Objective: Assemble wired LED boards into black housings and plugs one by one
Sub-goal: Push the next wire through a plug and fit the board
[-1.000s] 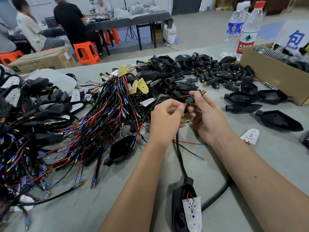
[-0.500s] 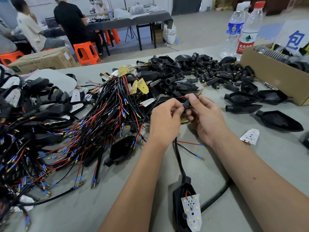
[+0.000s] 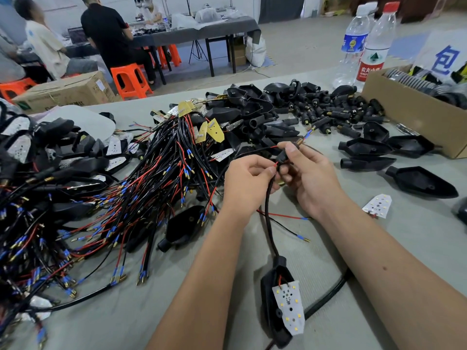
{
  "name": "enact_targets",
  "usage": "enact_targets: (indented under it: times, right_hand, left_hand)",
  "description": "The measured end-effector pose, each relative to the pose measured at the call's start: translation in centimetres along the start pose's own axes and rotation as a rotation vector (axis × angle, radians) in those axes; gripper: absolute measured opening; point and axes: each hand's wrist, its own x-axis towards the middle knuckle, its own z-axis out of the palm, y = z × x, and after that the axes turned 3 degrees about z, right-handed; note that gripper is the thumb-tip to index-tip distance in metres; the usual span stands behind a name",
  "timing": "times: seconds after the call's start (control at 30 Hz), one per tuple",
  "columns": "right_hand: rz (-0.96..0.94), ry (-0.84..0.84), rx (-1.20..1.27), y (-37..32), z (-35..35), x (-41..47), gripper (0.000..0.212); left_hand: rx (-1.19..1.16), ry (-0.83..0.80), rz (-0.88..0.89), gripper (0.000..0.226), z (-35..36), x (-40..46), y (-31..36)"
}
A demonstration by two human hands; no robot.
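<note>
Both hands have risen slightly since a second ago, drawing the housing (image 3: 275, 299) with its LED board (image 3: 290, 306) farther up the counter (image 3: 156, 306). Right hand (image 3: 310, 180) fingers pinch the black plug (image 3: 284, 154). Left hand (image 3: 246, 183) fingers pinch the red wire (image 3: 274, 164) just below it.

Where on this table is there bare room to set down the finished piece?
Bare table lies right of the right hand, between the loose LED board and the forearm. Another patch lies near the front edge, between the wire pile and the left forearm. The left side and the housing heap behind the hands are crowded.
</note>
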Motion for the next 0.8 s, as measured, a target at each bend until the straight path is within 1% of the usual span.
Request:
enact_targets:
  times: [0.07,0.13,0.2,0.27,0.33,0.4,0.5,0.57,0.63,0.7,0.8]
  right_hand:
    - [-0.011,-0.037,-0.033,0.1,0.1,-0.1,0.016]
    - [-0.021,-0.047,-0.051,0.2,0.2,-0.1,0.017]
    - [-0.020,-0.041,-0.076,0.3,0.3,-0.1,0.018]
    - [-0.011,-0.061,-0.123,0.3,0.3,-0.2,0.019]
    - [-0.003,-0.142,-0.157,0.4,0.3,-0.4,0.021]
    - [0.003,-0.247,-0.187,0.5,0.5,-0.7,0.022]
    - [-0.005,-0.358,-0.264,0.5,0.6,-1.0,0.025]
    - [-0.011,-0.377,-0.322,0.5,0.7,-1.1,0.031]
    - [-0.015,-0.367,-0.364,0.4,0.8,-1.2,0.029]
    - [-0.002,-0.360,-0.364,0.4,0.9,-1.3,0.027]
    - [0.019,-0.369,-0.352,0.3,0.9,-1.4,0.030]
  left_hand:
    - [0.023,0.028,0.016,0.014,0.1,0.1,-0.1]
    - [0.036,0.066,0.025,0.009,0.1,0.2,-0.3]
    - [0.026,0.100,0.021,0.016,0.0,0.2,-0.4]
    - [0.056,0.108,0.038,0.015,-0.2,0.3,-0.4]
    - [0.092,0.122,0.071,0.013,-0.3,0.4,0.0]
    - [0.078,0.149,0.086,0.014,-0.6,0.5,0.4]
    - [0.070,0.190,0.091,0.024,-1.5,0.8,0.6]
    - [0.070,0.187,0.104,0.024,-2.0,0.9,0.7]
    - [0.055,0.159,0.115,0.020,-2.4,1.0,0.7]
    - [0.041,0.115,0.105,0.017,-2.6,1.1,0.8]
    - [-0.012,0.081,0.060,0.020,-3.0,1.2,0.7]
